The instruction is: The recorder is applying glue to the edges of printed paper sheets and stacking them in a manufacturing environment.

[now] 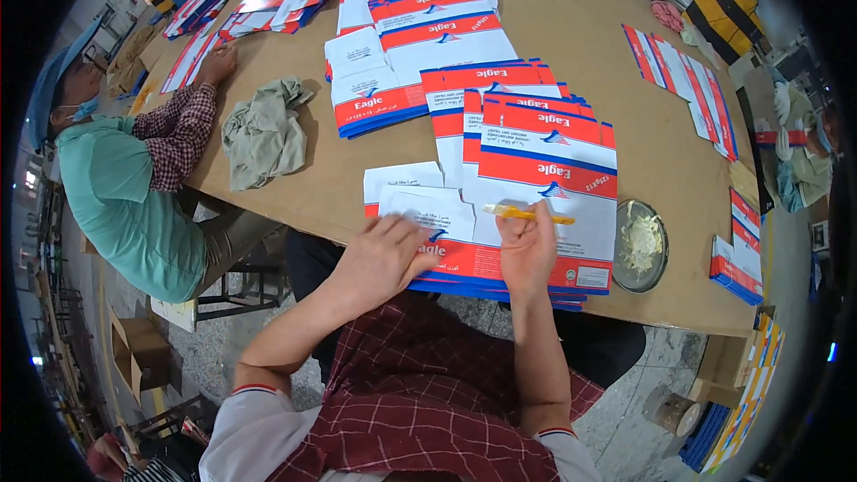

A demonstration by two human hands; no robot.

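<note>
A stack of flat printed cartons (553,156) in red, white and blue lies fanned out before me at the table's near edge. My left hand (384,254) rests on the left part of the top carton, fingers stretched out and slightly blurred, beside a white flap (428,207). My right hand (527,245) is closed around a slim yellow brush (522,212), held nearly level over the carton with its pale tip pointing left. Right of the stack sits a round dish (641,245) smeared with thick, whitish paste.
More flat cartons lie in piles farther back (428,27) and at the right edge (683,89). A crumpled beige cloth (265,134) lies on the brown table (571,13) to the left. A co-worker (116,170) sits at the left side, arms on the table.
</note>
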